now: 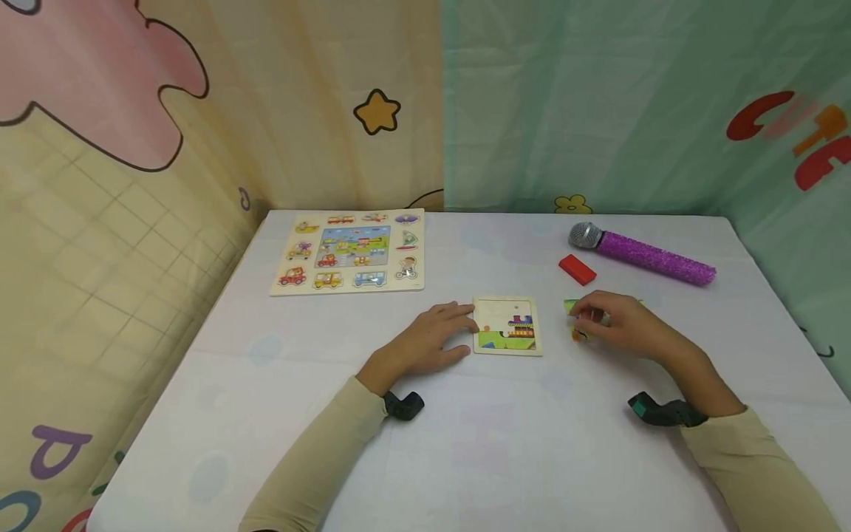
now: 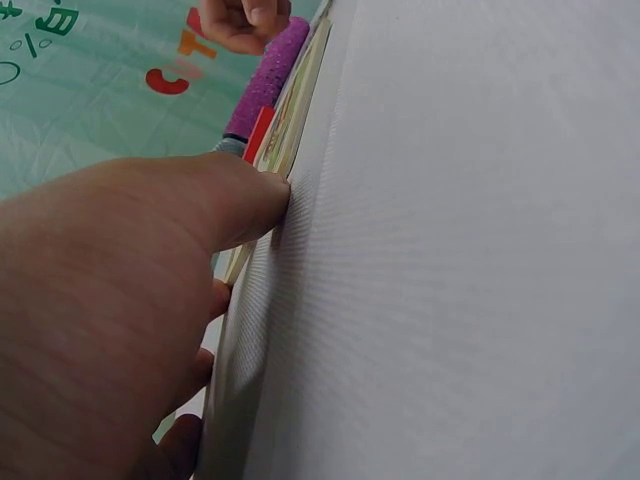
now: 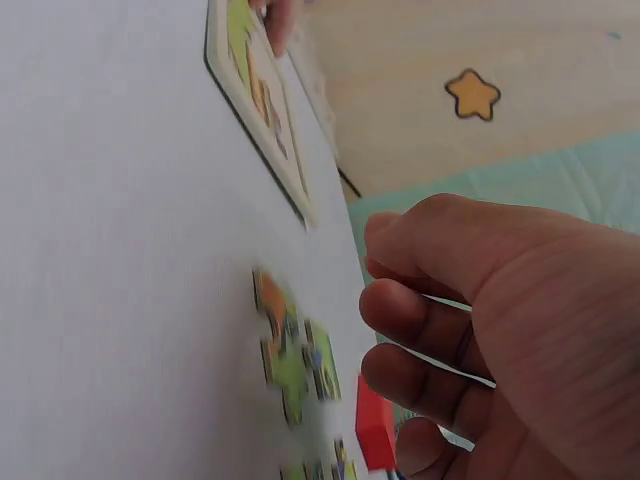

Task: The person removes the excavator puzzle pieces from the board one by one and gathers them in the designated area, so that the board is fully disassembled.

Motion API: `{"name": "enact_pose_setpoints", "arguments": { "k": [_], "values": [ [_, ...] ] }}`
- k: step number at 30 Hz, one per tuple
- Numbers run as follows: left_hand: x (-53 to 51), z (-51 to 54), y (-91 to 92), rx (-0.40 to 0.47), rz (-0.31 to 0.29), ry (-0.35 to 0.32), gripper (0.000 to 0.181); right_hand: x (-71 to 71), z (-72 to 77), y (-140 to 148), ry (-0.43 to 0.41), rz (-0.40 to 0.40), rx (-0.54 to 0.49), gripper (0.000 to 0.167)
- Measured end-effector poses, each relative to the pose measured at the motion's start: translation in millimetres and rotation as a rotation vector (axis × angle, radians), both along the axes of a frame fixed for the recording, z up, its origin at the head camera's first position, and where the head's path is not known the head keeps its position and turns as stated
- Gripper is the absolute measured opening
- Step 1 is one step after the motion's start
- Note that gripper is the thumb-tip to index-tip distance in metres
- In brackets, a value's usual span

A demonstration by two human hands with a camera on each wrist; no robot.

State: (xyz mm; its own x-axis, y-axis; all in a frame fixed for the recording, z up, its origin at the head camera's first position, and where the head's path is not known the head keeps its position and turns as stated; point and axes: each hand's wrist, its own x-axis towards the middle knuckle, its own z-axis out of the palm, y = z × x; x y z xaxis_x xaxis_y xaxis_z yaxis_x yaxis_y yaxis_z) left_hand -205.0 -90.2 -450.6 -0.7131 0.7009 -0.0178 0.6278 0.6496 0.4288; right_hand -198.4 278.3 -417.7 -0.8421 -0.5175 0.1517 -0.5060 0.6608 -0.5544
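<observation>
A small square puzzle board (image 1: 508, 353) lies on the white table, its picture partly filled: green ground and a purple and orange part at the right. My left hand (image 1: 428, 341) touches the board's left edge with its fingers spread; in the left wrist view the thumb of that hand (image 2: 130, 270) is beside the board's edge. Over loose puzzle pieces (image 3: 290, 370) right of the board hovers my right hand (image 1: 621, 323), fingers loosely bent. In the right wrist view no piece shows between the fingers of this hand (image 3: 500, 310); its palm side is partly hidden.
A larger vehicle puzzle board (image 1: 352, 290) lies at the back left. Behind the loose pieces are a red block (image 1: 577, 270) and a purple glittery microphone (image 1: 654, 257). Patterned curtains (image 1: 306, 96) stand behind the table's back edge.
</observation>
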Motion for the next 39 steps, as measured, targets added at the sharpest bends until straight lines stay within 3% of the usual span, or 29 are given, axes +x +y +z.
{"name": "enact_pose_setpoints", "arguments": {
  "k": [5,10,24,30,39],
  "values": [
    [0.8,1.7,-1.5,0.017,-0.003,-0.010,0.037,-11.5,-5.1,-37,-0.084,0.057,0.065,0.027],
    [1.4,4.0,-1.6,0.015,-0.008,-0.006,0.037,-16.1,-12.5,-57,-0.116,0.039,0.127,0.036],
    [1.9,4.6,0.3,0.006,-0.006,-0.004,0.038,-12.0,-19.4,-65,-0.112,-0.062,0.101,0.030],
    [1.2,3.4,-0.1,0.007,-0.010,-0.009,0.038,-11.9,-21.5,-66,-0.110,-0.072,0.077,0.031],
    [1.0,2.9,-0.5,0.001,-0.007,-0.001,0.037,-12.1,-17.5,-69,-0.172,-0.054,0.013,0.028]
  ]
}}
